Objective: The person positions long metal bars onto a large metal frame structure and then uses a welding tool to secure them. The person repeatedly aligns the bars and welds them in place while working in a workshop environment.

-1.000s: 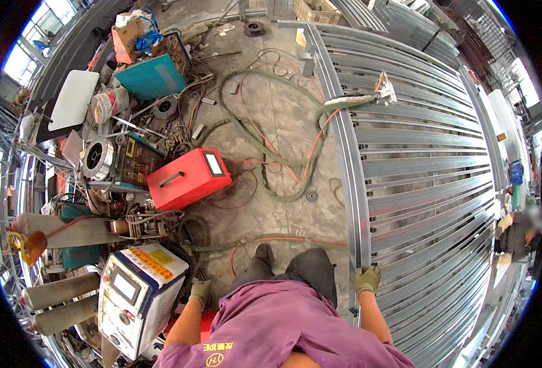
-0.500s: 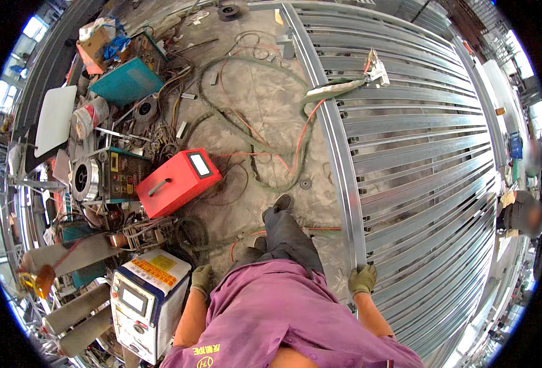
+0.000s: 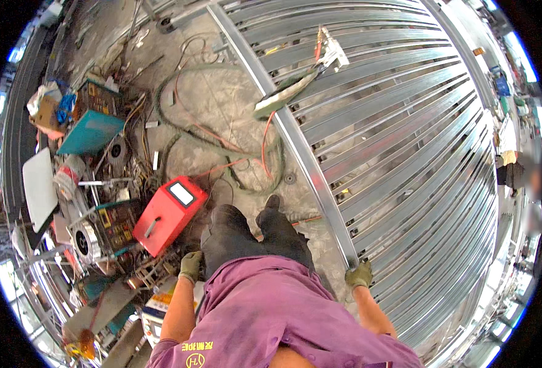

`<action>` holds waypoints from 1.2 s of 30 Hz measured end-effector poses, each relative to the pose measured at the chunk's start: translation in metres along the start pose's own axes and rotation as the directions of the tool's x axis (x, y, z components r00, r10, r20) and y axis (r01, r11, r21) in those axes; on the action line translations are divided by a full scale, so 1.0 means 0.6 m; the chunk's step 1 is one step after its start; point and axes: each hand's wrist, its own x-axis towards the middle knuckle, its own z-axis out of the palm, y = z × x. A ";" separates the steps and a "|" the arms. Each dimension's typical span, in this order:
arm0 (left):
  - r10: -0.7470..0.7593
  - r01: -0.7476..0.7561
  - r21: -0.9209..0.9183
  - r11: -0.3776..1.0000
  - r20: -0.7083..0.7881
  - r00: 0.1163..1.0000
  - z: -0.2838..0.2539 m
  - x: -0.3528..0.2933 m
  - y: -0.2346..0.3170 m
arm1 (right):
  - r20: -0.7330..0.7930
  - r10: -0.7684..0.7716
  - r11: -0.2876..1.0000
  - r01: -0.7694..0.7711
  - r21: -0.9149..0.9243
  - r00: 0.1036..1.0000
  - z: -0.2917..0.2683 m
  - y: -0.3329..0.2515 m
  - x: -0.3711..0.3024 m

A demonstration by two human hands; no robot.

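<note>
My right hand (image 3: 359, 275), in an olive work glove, is closed over the near end of the side rail of a large silver metal frame (image 3: 295, 142). Long parallel slats run off to the right from that rail. My left hand (image 3: 191, 265), gloved the same way, hangs beside my left thigh with its fingers curled in and nothing seen in it. Nearest to it is a red box-shaped machine (image 3: 168, 214) with a handle on top. Across the slats farther off lies a silver gun-shaped tool (image 3: 332, 56), joined to a green-wrapped hose (image 3: 286, 95).
Hose and an orange cable (image 3: 266, 144) loop over the concrete floor ahead. Welding machines, a wire spool (image 3: 86, 241) and a teal panel (image 3: 92, 133) crowd the left. A white-and-blue machine (image 3: 154, 316) stands by my left forearm. People (image 3: 533, 184) are at the far right.
My view has turned and moved forward, with my legs stepping. The white machine is now mostly behind my left arm. My right hand stays on the rail.
</note>
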 end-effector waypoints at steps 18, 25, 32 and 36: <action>0.059 -0.063 0.006 0.998 0.293 0.954 -0.007 0.358 0.346 | -0.294 0.341 0.760 -0.078 0.645 0.893 0.020 -0.244 -0.021; 0.105 -0.141 0.112 0.984 0.279 0.955 -0.086 0.423 0.375 | -0.639 0.093 0.828 0.297 0.476 0.764 -0.064 -0.406 0.013; -0.033 -0.143 0.615 0.775 0.266 0.964 -0.116 0.404 0.302 | -0.518 0.049 0.786 0.287 0.548 0.854 -0.126 -0.432 0.026; 0.328 -0.632 0.750 -0.193 0.657 0.679 -0.095 0.358 0.279 | -0.478 0.134 0.830 0.166 0.533 0.868 -0.127 -0.438 0.057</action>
